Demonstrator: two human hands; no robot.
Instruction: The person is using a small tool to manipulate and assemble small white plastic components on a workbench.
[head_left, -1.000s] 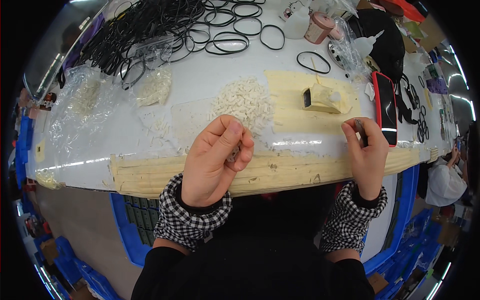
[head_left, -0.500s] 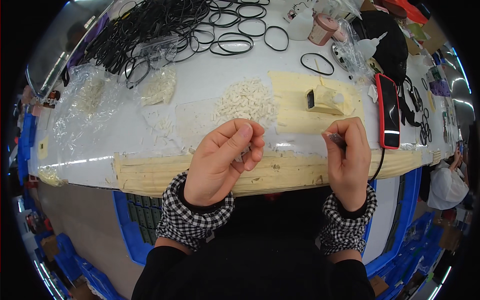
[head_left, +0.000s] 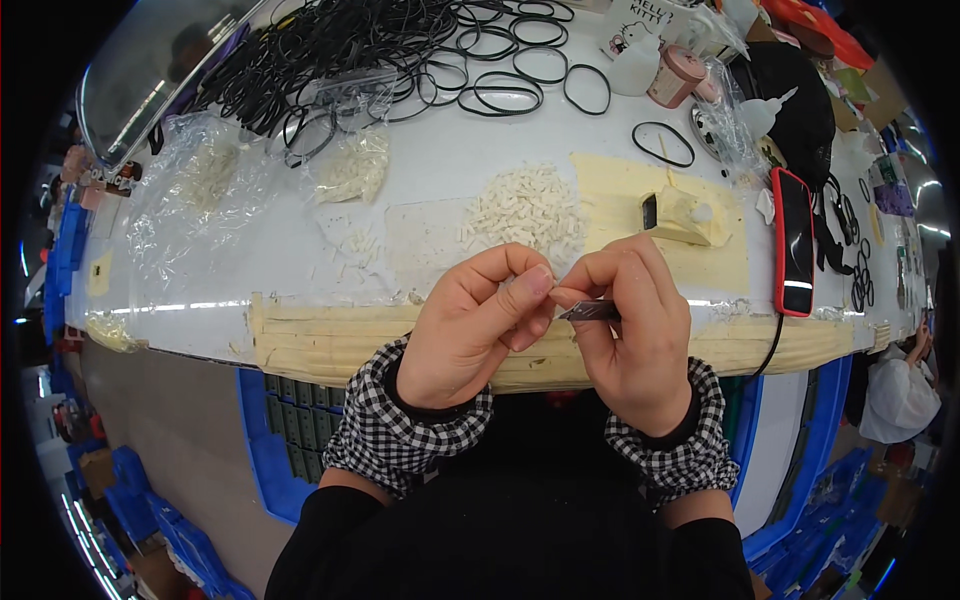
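Head view: a small dark blade (head_left: pixel 592 311) sits in the right grip (head_left: pixel 640 345), its pointed tip angled toward the other hand; thumb and fingers are clamped on it. The left grip (head_left: pixel 465 335) faces it just beside, thumb and forefinger together, though whether a small piece is pinched between them cannot be told. To work well here, a short, firm hold near the blade's tip should give the best control, with the point directed past the left thumb rather than into it. Letting the two sets of fingertips brace on each other would likely steady both. Small light strokes seem wiser than force, since the fingers are so near the point. Just beyond the left grip lies a pile of white pieces (head_left: pixel 527 205), near enough to reach without shifting the forearms; a few loose bits (head_left: pixel 350 245) lie to its left. Beyond the right grip, a tape-wrapped block (head_left: pixel 690 218) stands on a yellow sheet (head_left: pixel 720 265), and a red-cased phone (head_left: pixel 793 240) lies farther right. Below both grips runs the taped edge (head_left: pixel 320 330) of the white worktop (head_left: pixel 430 165), a possible wrist rest. Farther beyond the left grip, black loops (head_left: pixel 350 40) are heaped.
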